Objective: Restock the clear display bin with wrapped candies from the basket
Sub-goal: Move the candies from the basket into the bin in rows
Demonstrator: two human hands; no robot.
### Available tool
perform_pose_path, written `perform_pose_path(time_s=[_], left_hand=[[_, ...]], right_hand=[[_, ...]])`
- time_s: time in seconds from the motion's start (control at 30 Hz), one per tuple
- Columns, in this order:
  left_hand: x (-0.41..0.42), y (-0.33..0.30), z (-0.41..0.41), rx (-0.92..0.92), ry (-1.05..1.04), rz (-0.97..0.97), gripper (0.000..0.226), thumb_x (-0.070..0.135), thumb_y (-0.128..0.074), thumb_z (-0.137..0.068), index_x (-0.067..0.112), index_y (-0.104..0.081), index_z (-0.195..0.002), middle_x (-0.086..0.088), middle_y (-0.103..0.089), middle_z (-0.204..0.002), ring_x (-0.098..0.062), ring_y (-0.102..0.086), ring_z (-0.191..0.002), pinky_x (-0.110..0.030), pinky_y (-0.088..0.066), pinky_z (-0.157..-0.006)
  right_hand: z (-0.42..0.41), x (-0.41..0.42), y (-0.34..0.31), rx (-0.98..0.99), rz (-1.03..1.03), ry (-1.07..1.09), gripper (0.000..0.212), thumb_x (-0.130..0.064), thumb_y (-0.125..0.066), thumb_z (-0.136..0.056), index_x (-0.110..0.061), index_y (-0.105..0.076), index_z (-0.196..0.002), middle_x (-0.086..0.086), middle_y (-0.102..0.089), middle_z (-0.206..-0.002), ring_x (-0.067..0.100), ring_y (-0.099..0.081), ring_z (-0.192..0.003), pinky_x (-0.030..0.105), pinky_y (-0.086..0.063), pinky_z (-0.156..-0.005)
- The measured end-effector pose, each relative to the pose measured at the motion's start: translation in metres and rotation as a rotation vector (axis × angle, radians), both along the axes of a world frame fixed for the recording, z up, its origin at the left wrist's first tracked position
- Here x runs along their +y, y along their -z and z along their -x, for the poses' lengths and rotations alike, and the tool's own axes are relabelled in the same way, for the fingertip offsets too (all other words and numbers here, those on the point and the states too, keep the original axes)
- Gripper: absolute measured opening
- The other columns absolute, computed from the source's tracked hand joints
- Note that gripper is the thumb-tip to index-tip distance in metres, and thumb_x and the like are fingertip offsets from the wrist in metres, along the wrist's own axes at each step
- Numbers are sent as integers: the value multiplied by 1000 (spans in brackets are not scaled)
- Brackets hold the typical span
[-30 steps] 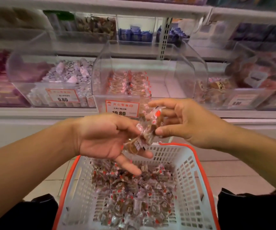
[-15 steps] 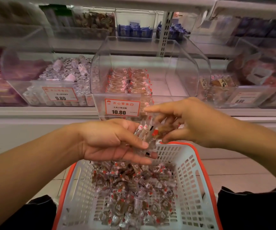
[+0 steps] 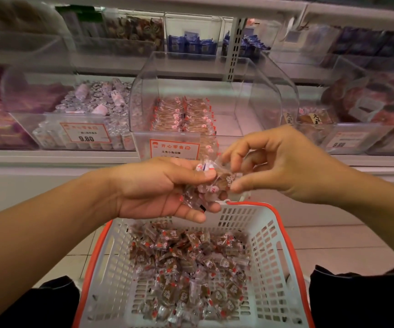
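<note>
My left hand (image 3: 160,188) cups a small bunch of wrapped candies (image 3: 205,188) above the far rim of the white basket with an orange rim (image 3: 269,233). My right hand (image 3: 276,166) pinches one candy of that bunch between thumb and fingers. The basket holds many more brown wrapped candies (image 3: 191,261). Behind the hands stands the clear display bin (image 3: 257,98) on the shelf, with neat rows of the same candies (image 3: 184,117) on its left side and bare floor on its right. An orange price label (image 3: 174,147) is on its front.
A clear bin of silver-wrapped sweets (image 3: 94,100) stands left of the display bin, another bin with dark packets (image 3: 357,119) to its right. An upper shelf carries blue packets (image 3: 191,43). The white shelf edge (image 3: 49,159) runs across. Tiled floor lies beside the basket.
Both hands with the candies rose a little toward the display bin. My right hand shifted its grip from a bunch to a single candy, and my left hand closed more around the rest.
</note>
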State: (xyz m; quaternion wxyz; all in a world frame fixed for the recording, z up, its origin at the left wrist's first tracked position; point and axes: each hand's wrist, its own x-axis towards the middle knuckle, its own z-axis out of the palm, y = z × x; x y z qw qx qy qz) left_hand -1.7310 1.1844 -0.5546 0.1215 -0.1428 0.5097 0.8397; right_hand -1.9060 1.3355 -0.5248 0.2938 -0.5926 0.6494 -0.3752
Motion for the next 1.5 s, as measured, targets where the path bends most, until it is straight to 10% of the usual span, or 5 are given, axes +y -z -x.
perform_pose_path(time_s=[0.57,0.9,1.07,1.23,1.5], left_hand=[[2,-1,-1,55,61,366,61,-3,-68,-84,29,-47,-131,-3,-67,-95,-16,-66,-82,-28,-59,-63],[7,-39,6,87,-99,761,92,-17,-76,-69,25,-31,-139,-24,-67,-110,-43,-68,-95,-48,-58,-74],[-12,-60,19,182,-408,736,57,5,-78,-78,24,-51,-125,-1,-73,-103,-12,-73,-85,-27,-61,-67],[-48,-40,25,275,-463,1735,12,31,-64,-91,21,-65,-97,10,-61,-84,-10,-59,-78,-26,-49,-69],[-60,-17,32,199,-304,1781,41,31,-49,-96,10,-52,-61,-5,-54,-57,-24,-51,-56,-35,-34,-53]], right_hand=[[-11,-11,16,252,20,-64,71,-34,-84,-76,-36,-48,-138,-19,-59,-125,5,-59,-114,23,-54,-82],[-16,-13,-13,462,54,-70,34,-27,-83,-69,-19,-67,-97,-6,-64,-92,15,-62,-82,41,-51,-71],[13,-29,-59,519,144,102,32,-41,-75,-65,-30,-67,-94,-16,-69,-83,3,-65,-75,17,-51,-63],[75,-124,-63,1051,-206,157,40,-50,-75,-72,-22,-61,-97,-2,-63,-88,12,-56,-73,30,-43,-62],[126,-236,-5,1160,-632,207,29,-33,-82,-76,-19,-57,-78,4,-66,-91,22,-62,-77,30,-51,-68]])
